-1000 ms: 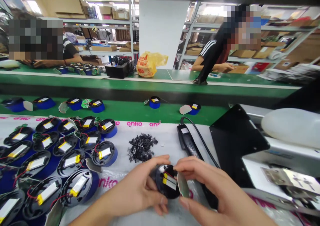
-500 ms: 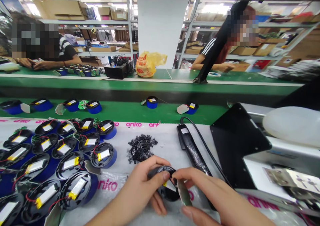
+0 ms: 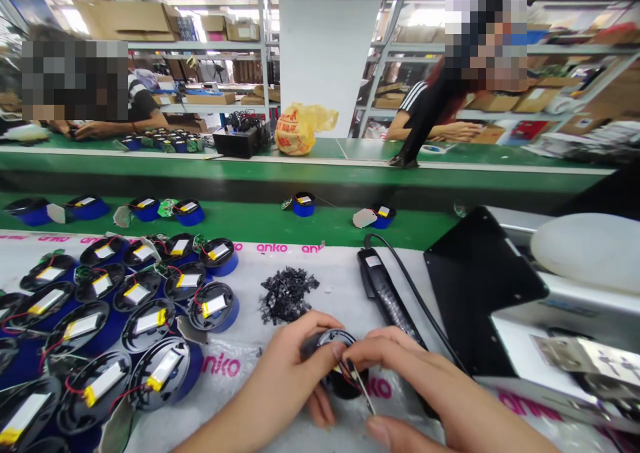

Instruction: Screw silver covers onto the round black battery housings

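one black housing (image 3: pixel 346 385) is gripped by the left hand (image 3: pixel 299 367); the right hand (image 3: pixel 417 376) pinches a thin board (image 3: pixel 367 397); fitting seems the step, and next move needs careful alignment.

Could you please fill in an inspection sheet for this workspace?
Surface: pale sheet with pink "anko" print; green surface beyond it.
Things in hand: round black housing; thin board, seen nearly edge-on.
Clutter: heap of small black parts; rows of blue-and-black housings at the left, many with silver-and-yellow packs.
Hands: left hand grips the housing, thumb at its rim; right hand holds the board by its edges.
Cables: black cable loops from the black tool; thin red wires at several housings.
Surroundings: two people across the bench; yellow bag; shelves with boxes behind.
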{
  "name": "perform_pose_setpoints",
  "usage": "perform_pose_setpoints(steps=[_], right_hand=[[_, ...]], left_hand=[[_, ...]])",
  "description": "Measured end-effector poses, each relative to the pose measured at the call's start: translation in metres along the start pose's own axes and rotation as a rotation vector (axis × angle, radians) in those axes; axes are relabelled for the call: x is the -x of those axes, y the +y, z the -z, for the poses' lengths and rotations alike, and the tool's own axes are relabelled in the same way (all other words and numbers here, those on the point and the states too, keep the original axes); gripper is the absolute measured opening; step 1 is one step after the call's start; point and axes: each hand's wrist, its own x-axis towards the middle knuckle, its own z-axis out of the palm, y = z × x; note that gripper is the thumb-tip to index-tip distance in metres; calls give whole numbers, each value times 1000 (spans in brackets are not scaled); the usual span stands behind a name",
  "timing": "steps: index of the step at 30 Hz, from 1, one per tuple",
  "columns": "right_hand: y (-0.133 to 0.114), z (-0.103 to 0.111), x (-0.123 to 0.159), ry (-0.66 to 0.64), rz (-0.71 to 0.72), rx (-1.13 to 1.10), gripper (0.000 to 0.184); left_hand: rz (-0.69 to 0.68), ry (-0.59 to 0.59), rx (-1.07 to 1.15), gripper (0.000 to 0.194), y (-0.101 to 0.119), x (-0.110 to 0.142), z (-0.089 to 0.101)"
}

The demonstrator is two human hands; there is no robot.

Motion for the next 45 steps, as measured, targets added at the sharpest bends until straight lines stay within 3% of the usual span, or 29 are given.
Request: perform_pose_setpoints(steps=[8,14,17,21,24,30,36,41,45], right_hand=[[0,-7,-5,126,109,184,43],[6,-22,-13,186,199,298,44],[6,-22,-17,191,208,271,42],[5,-19,-22,187,205,271,33],[5,-19,-22,192,256,309,30],[5,-21,-19,230,344,367,26],[3,-24,-16,248,337,352,25],[-2,-19,-10,196,252,404,29],[-4,-16,-12,180,268,402,32]], left_hand=[[-31,27,12,13,0,-1,-4],[-63,27,2,21,0,1,-4],[-27,-50,78,28,4,3,5],[72,-259,346,52,7,1,22],[98,-301,455,53,6,-1,29],[87,-251,359,40,6,0,25],[86,-220,315,39,8,1,21],[75,-129,245,47,4,0,15],[53,-134,229,56,-1,-1,15]])
